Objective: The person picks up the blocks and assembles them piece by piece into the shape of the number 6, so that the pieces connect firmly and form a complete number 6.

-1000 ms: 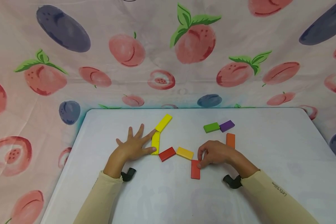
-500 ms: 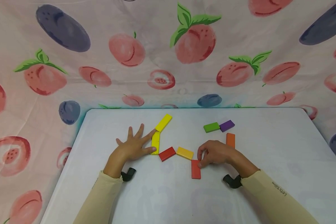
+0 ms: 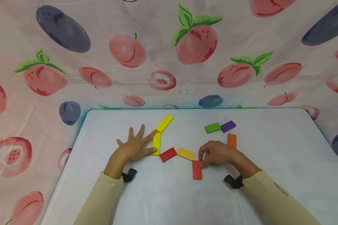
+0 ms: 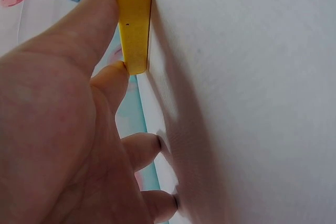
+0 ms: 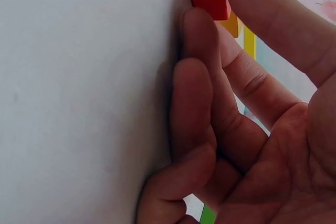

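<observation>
"How do the hands sit?"
"The left hand is spread, fingers apart, thumb and forefinger touching the nearer yellow block. The right hand is curled, thumb and fingers pinching the scarlet block at its far right corner."
"Room round it?"
"White tabletop runs from its near edge down between the sleeves. By its far left corner sits the amber block; touching or not, I can't tell"

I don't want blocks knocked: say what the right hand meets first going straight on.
Past the red block it touches, the right hand would probably meet the yellow-orange block, though height is unclear.
</observation>
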`<state>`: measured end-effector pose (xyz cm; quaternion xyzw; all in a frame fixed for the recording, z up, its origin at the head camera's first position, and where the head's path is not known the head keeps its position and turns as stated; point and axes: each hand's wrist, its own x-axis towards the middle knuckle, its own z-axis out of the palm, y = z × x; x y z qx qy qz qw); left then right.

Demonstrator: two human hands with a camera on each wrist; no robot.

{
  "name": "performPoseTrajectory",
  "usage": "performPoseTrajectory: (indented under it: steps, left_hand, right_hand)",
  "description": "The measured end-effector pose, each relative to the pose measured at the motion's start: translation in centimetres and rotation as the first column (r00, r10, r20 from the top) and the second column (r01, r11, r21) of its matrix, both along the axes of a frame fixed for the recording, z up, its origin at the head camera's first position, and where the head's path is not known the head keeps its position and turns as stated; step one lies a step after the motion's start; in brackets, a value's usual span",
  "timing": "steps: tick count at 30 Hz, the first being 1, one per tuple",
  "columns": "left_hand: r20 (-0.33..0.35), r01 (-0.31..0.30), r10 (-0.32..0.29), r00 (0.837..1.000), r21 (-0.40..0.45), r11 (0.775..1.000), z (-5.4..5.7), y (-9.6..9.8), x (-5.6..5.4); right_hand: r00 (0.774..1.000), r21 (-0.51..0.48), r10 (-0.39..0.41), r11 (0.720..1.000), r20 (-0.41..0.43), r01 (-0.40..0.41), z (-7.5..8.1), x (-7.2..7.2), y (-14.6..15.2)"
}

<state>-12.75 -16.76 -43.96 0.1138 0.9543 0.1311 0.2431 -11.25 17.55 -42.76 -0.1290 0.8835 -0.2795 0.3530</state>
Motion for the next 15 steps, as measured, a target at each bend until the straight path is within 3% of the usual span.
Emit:
performPoseTrajectory:
  steps: [15]
  left_hand:
    - [0.005, -0.002, 0.002, 1.0, 0.008, 1.0, 0.06, -0.01, -0.03]
  right_hand:
    - [1.0, 0.014, -0.009, 1.0, 0.01, 0.009, 0.18, -0.15, 0.01]
